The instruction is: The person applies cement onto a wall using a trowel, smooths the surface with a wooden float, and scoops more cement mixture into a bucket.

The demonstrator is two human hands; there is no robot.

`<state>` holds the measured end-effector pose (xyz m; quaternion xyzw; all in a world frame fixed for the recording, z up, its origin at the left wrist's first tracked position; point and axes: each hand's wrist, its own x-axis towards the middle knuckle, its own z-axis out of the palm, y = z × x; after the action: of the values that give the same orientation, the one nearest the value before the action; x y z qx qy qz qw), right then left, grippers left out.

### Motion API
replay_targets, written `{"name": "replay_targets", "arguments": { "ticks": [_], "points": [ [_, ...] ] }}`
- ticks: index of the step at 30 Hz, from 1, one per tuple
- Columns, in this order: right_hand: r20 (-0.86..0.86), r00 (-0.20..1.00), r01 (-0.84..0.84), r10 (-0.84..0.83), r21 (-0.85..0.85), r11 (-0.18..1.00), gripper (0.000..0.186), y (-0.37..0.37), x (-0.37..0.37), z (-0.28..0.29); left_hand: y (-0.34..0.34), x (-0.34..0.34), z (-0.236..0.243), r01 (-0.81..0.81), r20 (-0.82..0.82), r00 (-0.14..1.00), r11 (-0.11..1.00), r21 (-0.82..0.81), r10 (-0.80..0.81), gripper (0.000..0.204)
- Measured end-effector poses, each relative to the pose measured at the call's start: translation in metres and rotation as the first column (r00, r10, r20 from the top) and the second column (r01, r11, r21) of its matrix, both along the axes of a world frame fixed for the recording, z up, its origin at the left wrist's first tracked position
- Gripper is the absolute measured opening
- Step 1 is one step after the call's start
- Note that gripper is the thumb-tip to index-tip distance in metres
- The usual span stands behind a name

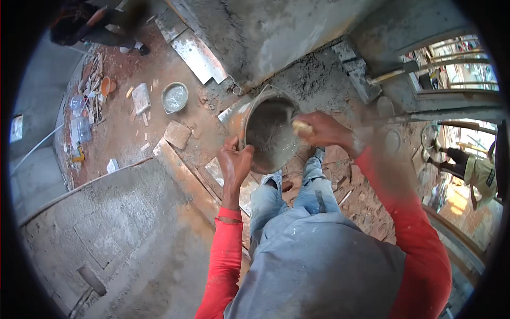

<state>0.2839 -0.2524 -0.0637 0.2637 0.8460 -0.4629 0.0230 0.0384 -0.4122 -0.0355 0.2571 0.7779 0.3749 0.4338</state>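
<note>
Round metal pan (271, 133), coated inside with grey mortar, held tilted so its mouth faces up toward the camera, above the person's knees and in front of a heap of grey mortar (313, 77) lying at the foot of a plastered wall. Left hand (234, 162) is closed on the pan's near-left rim, fingers curled over the edge, thumb side up. Right hand (319, 129) sits at the pan's right rim, closed around a small pale yellowish object (302, 127) pressed against the inner wall; what the object is cannot be told, as it is blurred. The pan thus lies between the two hands, touching both. Both forearms wear red sleeves; the right sleeve is motion-blurred. Below the pan: jeans legs spattered with grey, and a grey shirt in the lower middle of the view. Floor is reddish earth strewn with rubble. To the left, well apart from the pan, a second shallow grey basin (175, 97) rests on the floor, with a flat board (141, 98) beside it and an orange bowl (106, 85) further left near some clear plastic bottles (79, 119). A rough grey concrete slab (106, 223) fills the lower left. Another person (475, 173) in a pale yellow top stands at the right edge, outside a barred opening.
</note>
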Motion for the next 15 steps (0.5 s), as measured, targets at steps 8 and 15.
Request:
{"name": "replay_targets", "arguments": {
  "ticks": [8, 15],
  "points": [
    [0.261, 0.879, 0.383, -0.399, -0.886, 0.263, 0.025, -0.075, 0.000, -0.003, 0.015, 0.044, -0.001, -0.076, 0.195, 0.980, 0.965, 0.250, 0.027, 0.025],
    [0.233, 0.807, 0.261, -0.542, -0.965, -0.026, 0.039, -0.096, -0.004, 0.035, -0.008, 0.018, -0.012, -0.224, 0.192, 0.967, 0.924, 0.309, 0.170, 0.007]
  ]
}}
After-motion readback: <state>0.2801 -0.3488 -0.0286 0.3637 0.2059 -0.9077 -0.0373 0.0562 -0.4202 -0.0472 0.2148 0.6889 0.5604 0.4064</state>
